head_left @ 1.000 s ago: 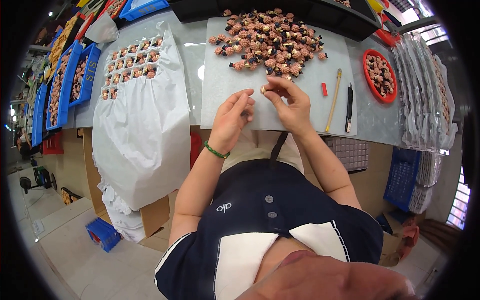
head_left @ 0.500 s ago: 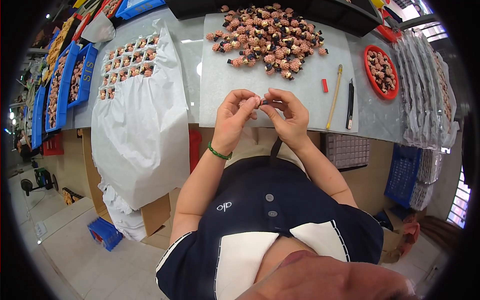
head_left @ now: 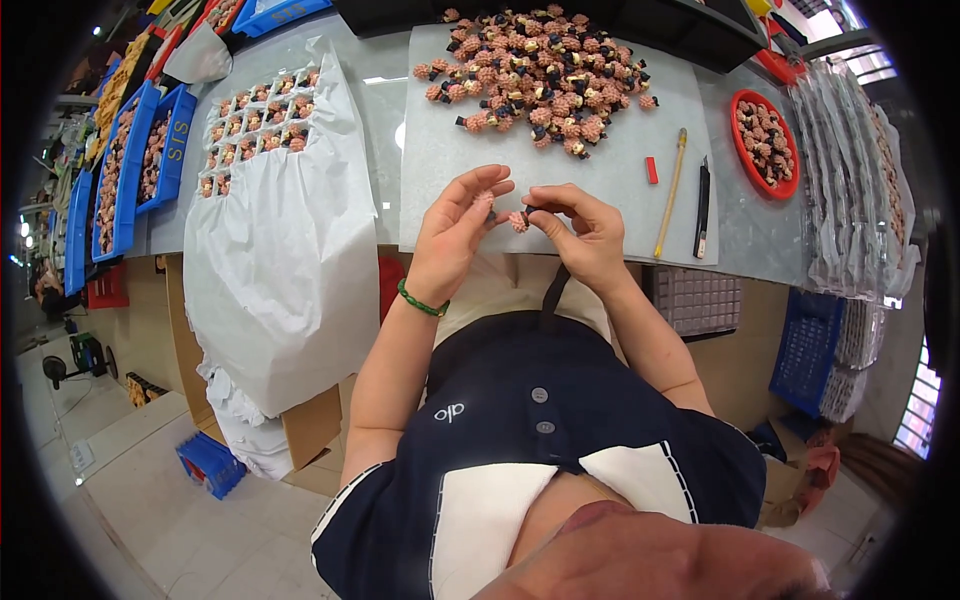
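Over the pale sheet (head_left: 560,190) at the table's near side, my right hand (head_left: 587,232) is closed in a pinch on the dark end of a small figurine (head_left: 519,221) with a knobbly pink head. Just left of it, my left hand (head_left: 452,232) has thumb and fingers closed on a second pink figurine (head_left: 485,199), mostly covered by the fingers. Its fingertips come close to the figurine in my right hand. Beyond both hands lies a big heap of the same pink and dark figurines (head_left: 550,75).
To the right lie a red block (head_left: 651,170), a thin yellow stick (head_left: 670,195) and a black cutter (head_left: 702,210). A red bowl (head_left: 738,140) of figurines stands beyond them, near stacked clear trays (head_left: 840,180). At left, a white sheet (head_left: 280,240) partly covers a compartment tray of figurines.
My hands have drawn slightly apart, the left shifting left. The figurine in my right hand now hangs with its pink head down and left, clear of the left thumb.
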Action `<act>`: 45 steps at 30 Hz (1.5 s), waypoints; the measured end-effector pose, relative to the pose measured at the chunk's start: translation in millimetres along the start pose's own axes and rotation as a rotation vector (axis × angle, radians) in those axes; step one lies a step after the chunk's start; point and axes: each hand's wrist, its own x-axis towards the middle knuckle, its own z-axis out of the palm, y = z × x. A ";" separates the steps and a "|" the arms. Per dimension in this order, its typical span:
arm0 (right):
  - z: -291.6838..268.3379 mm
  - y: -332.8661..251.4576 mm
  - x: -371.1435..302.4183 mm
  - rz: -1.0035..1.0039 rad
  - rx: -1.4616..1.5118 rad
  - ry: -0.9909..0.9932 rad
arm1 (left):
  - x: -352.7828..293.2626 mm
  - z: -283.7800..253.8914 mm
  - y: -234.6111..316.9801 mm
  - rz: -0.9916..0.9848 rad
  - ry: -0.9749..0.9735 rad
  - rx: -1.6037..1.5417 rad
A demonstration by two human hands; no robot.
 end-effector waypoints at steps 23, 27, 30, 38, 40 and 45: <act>114.5 -47.3 8.5 0.174 0.069 0.007 | -53.1 -160.8 192.1 0.674 0.624 1.281; 105.3 -48.4 9.4 0.187 0.094 0.034 | -37.9 -250.5 232.3 0.597 0.884 1.912; 97.1 -44.2 11.0 0.211 0.091 0.014 | -25.9 -292.0 221.5 0.539 0.824 1.911; 48.8 -22.0 42.5 0.103 -0.166 0.018 | 0.3 -259.6 174.3 0.250 0.889 2.067; 44.0 -26.2 56.8 -0.022 -0.410 -0.040 | -0.6 -246.6 170.9 0.122 0.873 2.082; 46.6 -15.7 87.0 -0.463 -0.819 -0.041 | -11.4 -231.5 172.9 0.089 0.792 2.071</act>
